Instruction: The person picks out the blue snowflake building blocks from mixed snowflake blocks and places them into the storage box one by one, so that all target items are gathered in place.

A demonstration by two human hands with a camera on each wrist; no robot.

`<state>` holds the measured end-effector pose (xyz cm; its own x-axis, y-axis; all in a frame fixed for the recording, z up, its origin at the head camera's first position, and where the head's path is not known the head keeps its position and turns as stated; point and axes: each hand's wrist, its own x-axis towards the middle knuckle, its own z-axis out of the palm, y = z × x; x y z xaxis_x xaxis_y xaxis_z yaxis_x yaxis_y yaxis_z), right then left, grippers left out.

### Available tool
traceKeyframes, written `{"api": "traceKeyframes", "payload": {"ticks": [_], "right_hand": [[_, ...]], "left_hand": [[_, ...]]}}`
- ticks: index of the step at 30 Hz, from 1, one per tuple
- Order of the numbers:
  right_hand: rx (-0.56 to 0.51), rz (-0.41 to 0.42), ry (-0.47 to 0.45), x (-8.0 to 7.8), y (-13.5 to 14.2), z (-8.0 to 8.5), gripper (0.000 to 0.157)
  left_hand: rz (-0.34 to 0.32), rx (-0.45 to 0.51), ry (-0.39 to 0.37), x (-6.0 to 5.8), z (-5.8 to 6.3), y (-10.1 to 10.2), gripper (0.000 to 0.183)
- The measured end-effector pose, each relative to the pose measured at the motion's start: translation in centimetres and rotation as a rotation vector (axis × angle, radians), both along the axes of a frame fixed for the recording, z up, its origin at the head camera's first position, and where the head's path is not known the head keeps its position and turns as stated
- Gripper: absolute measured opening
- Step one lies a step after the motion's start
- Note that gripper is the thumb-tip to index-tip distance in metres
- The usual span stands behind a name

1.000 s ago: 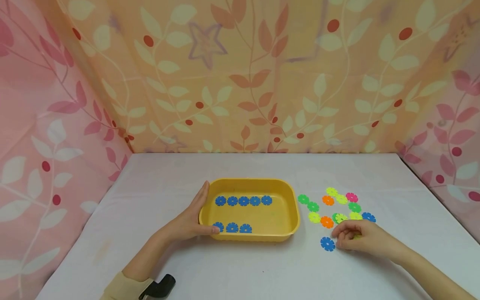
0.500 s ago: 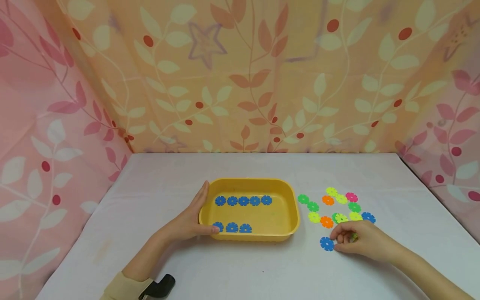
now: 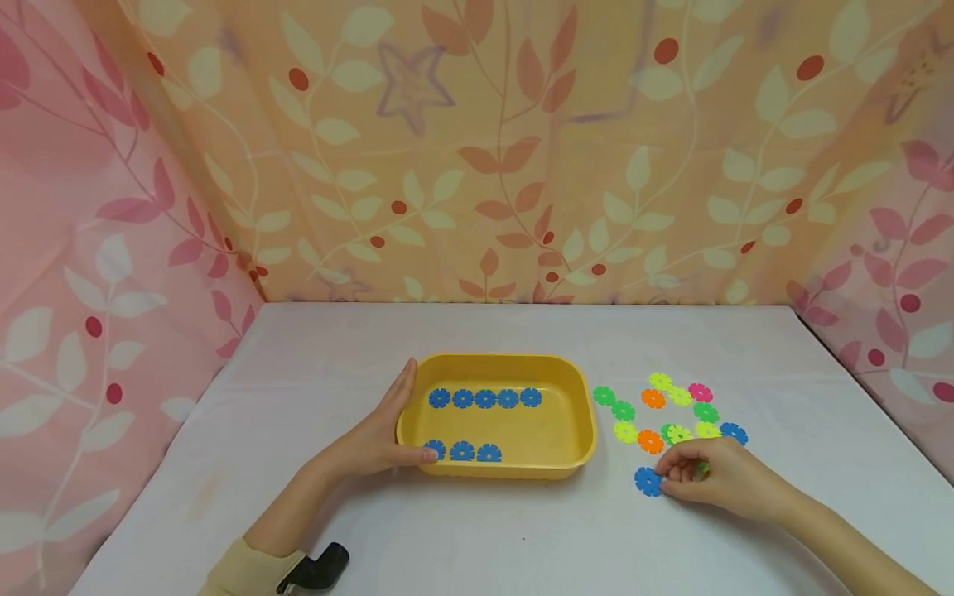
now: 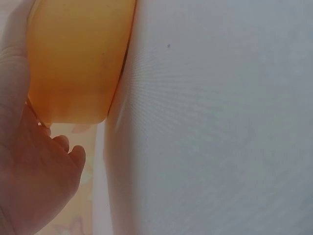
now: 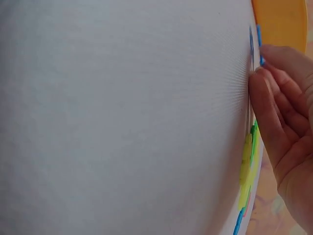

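Observation:
My left hand grips the left end of a yellow plastic tray, its thumb over the front rim and its fingers along the side. Inside the tray, one row of several blue snowflake discs runs along the back and a row of 3 along the front, one of these partly behind the thumb. To the tray's right, my right hand pinches the edge of another blue snowflake disc between thumb and fingertips. In the right wrist view that disc stands a little off the white cloth.
Behind the right hand lie loose snowflake discs: green, orange, yellow and pink, plus a blue one partly covered. The white-clothed table meets leaf-patterned curtains at the back and sides.
My right hand has moved slightly left and taken the blue snowflake disc between thumb and fingers; the disc has shifted a little left. The left hand stays on the tray.

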<state>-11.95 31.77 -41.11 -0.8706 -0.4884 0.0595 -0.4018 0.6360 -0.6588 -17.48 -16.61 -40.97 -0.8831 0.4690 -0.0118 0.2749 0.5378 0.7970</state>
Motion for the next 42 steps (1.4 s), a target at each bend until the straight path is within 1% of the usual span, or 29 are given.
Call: {"api": "traceKeyframes", "payload": {"ticks": [1,5,7,10,13,16,19,24,26,30,33,39,42], "right_hand": [[-0.013,-0.010,-0.008,0.0,0.0,0.0,0.013],[-0.093,-0.052,-0.090,-0.2,-0.4,0.2,0.012],[-0.146,-0.070,-0.153,-0.4,-0.7,0.4,0.012],[-0.242,-0.059,-0.212,-0.8,-1.4,0.9,0.014],[-0.310,-0.042,-0.258,-1.2,-2.3,1.7,0.017],[-0.326,-0.033,-0.275,-1.6,-3.5,2.5,0.019],[-0.342,-0.005,-0.288,-2.2,-4.7,3.2,0.019],[-0.349,0.081,-0.269,-3.4,-7.2,4.2,0.018],[-0.336,0.103,-0.263,-3.9,-8.1,4.4,0.018],[-0.316,0.146,-0.257,-4.9,-9.9,4.7,0.016],[-0.297,0.211,-0.254,-5.6,-11.1,4.7,0.013],[-0.185,0.319,-0.251,-7.0,-13.0,4.6,0.010],[-0.119,0.373,-0.233,-7.7,-13.7,4.4,0.010]], "left_hand": [[0.000,-0.001,0.000,0.0,0.0,0.0,0.125],[-0.003,0.002,-0.002,0.0,0.1,0.0,0.125],[-0.004,0.003,-0.005,-0.1,0.1,0.0,0.125],[-0.003,0.002,-0.008,-0.1,0.2,0.1,0.125],[-0.001,0.002,-0.008,-0.1,0.1,0.1,0.125],[-0.001,0.000,-0.007,-0.1,0.1,0.1,0.125],[0.002,-0.006,-0.006,-0.1,0.0,0.1,0.125],[0.007,-0.011,-0.004,-0.1,0.0,0.1,0.125],[0.006,-0.009,-0.002,0.0,0.0,0.1,0.125],[0.001,-0.001,-0.003,0.0,0.0,0.1,0.125],[0.001,-0.002,-0.005,0.0,0.0,0.1,0.126],[0.005,-0.005,-0.005,0.0,0.0,0.1,0.125],[0.004,0.000,-0.007,0.1,0.1,0.1,0.125]]}}
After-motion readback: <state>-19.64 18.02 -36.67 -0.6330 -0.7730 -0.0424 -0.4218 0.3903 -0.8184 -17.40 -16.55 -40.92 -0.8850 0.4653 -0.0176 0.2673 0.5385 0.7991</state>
